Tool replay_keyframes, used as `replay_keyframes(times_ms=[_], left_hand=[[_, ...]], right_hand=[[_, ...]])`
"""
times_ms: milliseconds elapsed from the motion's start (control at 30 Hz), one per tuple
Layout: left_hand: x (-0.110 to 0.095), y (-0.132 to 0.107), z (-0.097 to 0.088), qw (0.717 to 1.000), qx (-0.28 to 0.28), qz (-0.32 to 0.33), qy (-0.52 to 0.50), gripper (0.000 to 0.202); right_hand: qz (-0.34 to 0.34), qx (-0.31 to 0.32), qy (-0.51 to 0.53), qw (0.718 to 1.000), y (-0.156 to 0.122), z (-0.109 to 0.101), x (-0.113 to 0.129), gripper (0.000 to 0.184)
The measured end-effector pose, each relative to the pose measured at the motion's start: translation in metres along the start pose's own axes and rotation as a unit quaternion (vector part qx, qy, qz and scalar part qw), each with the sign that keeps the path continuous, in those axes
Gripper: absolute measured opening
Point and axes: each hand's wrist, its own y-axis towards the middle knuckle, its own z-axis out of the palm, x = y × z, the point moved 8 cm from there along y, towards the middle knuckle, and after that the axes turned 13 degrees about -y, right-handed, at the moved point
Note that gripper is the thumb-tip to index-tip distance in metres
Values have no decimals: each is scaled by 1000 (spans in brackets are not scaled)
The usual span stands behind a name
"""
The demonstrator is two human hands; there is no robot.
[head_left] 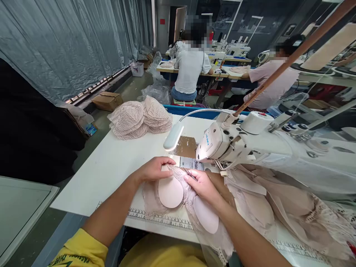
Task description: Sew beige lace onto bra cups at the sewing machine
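A pale pink lace bra [170, 191] with smooth padded cups lies in front of me at the table's front edge, its lower end hanging over. My left hand [157, 170] is closed on the lace at the top of the left cup, thumb over the fabric. Between the cups, my right hand [202, 185] is closed round small pointed metal thread snips [190, 172], its fingertips against the lace. Just beyond my hands stands the white sewing machine [214, 142], its needle area near my right hand. Part of the snips is hidden by my fingers.
Stacked lace cups [139, 118] sit at the table's far left. More beige lace garments [278, 200] are heaped to the right, under the machine arm. A lamp [174, 136] bends low over the work. A ruler strip [164, 221] runs along the front edge. Two people sit at machines ahead.
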Motion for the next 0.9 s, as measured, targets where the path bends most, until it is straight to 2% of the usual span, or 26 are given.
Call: replay_keyframes(times_ms=[100,167,300,433,567,733,900], left_hand=[[-11,3,11,994,-13,60,90,45],[-6,6,22,994,6,41,101,38],[11,11,36,997,74,-16,35,30],[17,12,37,994,95,-45,-34,26],[16,10,39,990,101,-63,-75,25],[22,10,40,988,84,-92,-89,30],[23,10,42,988,81,-97,-94,29]], right_hand=[[-26,17,21,999,-1,3,3,25],[-38,23,26,999,-2,3,5,23],[-35,26,14,999,-3,-2,3,24],[-24,39,-6,999,-5,-14,-6,32],[-34,55,-57,996,-6,-20,-4,26],[-31,65,-30,997,-8,-12,7,20],[-34,41,-23,998,-8,-8,15,13]])
